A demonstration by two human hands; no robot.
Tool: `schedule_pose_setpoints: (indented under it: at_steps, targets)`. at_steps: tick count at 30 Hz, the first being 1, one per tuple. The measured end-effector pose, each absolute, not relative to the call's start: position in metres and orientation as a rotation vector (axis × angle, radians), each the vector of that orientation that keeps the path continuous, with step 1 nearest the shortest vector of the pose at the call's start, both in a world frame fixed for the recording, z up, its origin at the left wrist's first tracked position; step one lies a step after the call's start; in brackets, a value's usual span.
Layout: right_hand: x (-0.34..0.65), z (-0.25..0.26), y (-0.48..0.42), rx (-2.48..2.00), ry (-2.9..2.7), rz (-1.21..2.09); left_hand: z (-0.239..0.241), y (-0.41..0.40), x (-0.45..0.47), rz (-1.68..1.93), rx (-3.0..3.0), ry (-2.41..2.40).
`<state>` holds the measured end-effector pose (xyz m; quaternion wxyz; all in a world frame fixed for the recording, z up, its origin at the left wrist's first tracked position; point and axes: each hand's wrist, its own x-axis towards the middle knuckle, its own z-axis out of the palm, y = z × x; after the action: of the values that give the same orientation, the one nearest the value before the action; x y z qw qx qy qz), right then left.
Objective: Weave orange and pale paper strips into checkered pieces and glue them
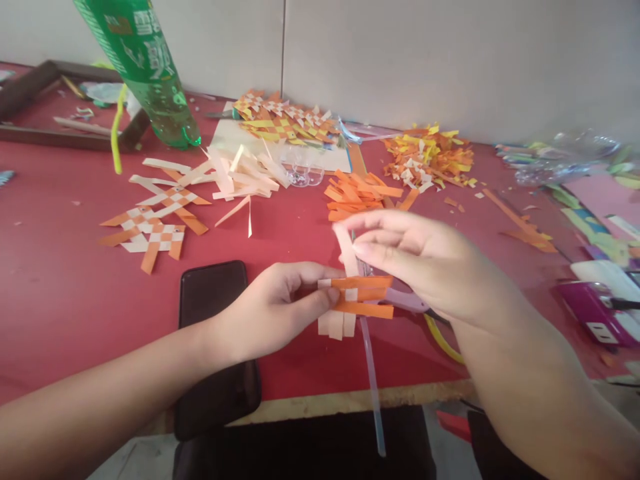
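Observation:
My left hand (285,310) pinches a small weave of orange and cream paper strips (367,310) between thumb and fingers, above the table's front edge. The orange strips stick out to the right and the cream ones hang down. Just above it, my right hand (405,250) has its thumb and fingers closed on the upper part of a cream paper strip (349,253), whose lower end meets the weave. Behind my hands lie a pile of loose orange strips (357,193) and a pile of folded cream strips (245,173). Finished-looking checkered pieces (155,227) rest at the left.
A black phone (215,293) lies beneath my left forearm. A green bottle (150,73) stands tilted in view near a dark frame (30,137). Purple-handled scissors (407,300) and a thin translucent tube (373,387) are under my hands. Paper scraps (430,157) heap at the back.

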<state>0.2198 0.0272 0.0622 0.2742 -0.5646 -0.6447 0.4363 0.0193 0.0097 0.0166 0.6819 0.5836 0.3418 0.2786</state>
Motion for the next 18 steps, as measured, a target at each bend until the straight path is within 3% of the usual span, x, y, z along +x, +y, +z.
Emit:
schedule_pose_setpoints:
  at_steps: [3,7,11,18]
  targets:
    - [0.216,0.062,0.024,-1.454,-1.654,1.041,0.017,0.011,0.02,0.636,1.256,0.792]
    - [0.212,0.057,0.013,-1.389,-1.801,0.626,0.016,0.014,0.02,0.703,1.171,0.902]
    - [0.214,0.044,0.007,-1.026,-2.049,0.242,0.014,0.016,0.02,0.726,1.055,0.912]
    - [0.22,0.026,0.003,-0.848,-2.242,-0.021,0.008,0.017,0.021,0.786,0.873,0.809]
